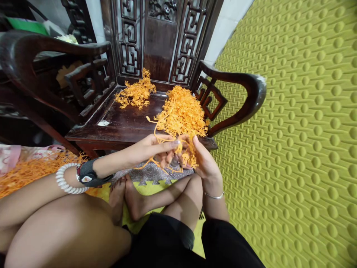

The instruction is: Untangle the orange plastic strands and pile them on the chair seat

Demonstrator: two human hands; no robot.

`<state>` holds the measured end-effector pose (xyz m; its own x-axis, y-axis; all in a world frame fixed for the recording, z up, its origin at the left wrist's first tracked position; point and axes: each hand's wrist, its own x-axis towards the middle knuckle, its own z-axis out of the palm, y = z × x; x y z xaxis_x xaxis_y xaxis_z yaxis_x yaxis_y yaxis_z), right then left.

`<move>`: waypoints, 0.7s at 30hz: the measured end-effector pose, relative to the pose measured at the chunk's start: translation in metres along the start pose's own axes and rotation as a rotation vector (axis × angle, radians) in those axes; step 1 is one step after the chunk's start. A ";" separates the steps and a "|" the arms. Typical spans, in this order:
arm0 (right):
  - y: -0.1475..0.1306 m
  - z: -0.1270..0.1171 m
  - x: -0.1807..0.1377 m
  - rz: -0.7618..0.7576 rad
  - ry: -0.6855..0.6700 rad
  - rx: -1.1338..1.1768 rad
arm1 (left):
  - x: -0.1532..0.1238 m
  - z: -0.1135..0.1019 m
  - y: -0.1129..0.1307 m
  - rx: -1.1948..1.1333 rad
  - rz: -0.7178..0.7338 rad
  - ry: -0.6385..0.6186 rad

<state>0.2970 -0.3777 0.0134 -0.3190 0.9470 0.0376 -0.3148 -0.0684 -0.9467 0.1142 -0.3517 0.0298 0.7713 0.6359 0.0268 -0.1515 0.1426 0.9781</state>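
My left hand (163, 149) has its thumb and fingers closed on an orange plastic sprig (156, 128) with thin stems and small knobbed ends. My right hand (206, 160) is closed around small orange flower-like plastic pieces (191, 160) just beside it. Both hands are close together in front of the chair seat, and the fingers partly hide where the pieces meet. Beyond them, a dense heap of orange plastic pieces (184, 111) covers the right of the seat. A smaller, looser cluster (136, 93) lies toward the back left.
The dark carved wooden chair (125, 123) has curved armrests on both sides. Many orange strands (41, 171) lie on pink-and-white cloth (11, 158) at the left. A yellow-green knobbed wall panel (292, 149) rises at the right. My legs and feet are below my hands.
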 end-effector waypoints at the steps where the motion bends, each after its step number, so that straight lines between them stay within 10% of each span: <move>1: -0.002 -0.002 -0.001 0.020 -0.004 0.006 | 0.000 -0.002 -0.001 -0.010 -0.029 0.027; 10: -0.008 -0.029 -0.006 -0.218 0.192 0.193 | -0.004 -0.004 0.002 -0.019 -0.027 0.254; 16: 0.028 0.002 -0.003 -0.365 0.192 0.285 | 0.000 -0.002 0.002 -0.065 0.133 0.337; 21: 0.061 0.026 -0.003 -0.503 0.200 -0.083 | 0.003 0.001 -0.001 -0.042 0.198 0.337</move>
<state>0.2552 -0.3930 -0.0362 0.0315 0.8981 0.4387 -0.3105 0.4260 -0.8498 0.1167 -0.3507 0.0286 0.4794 0.8667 0.1378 -0.3070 0.0186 0.9515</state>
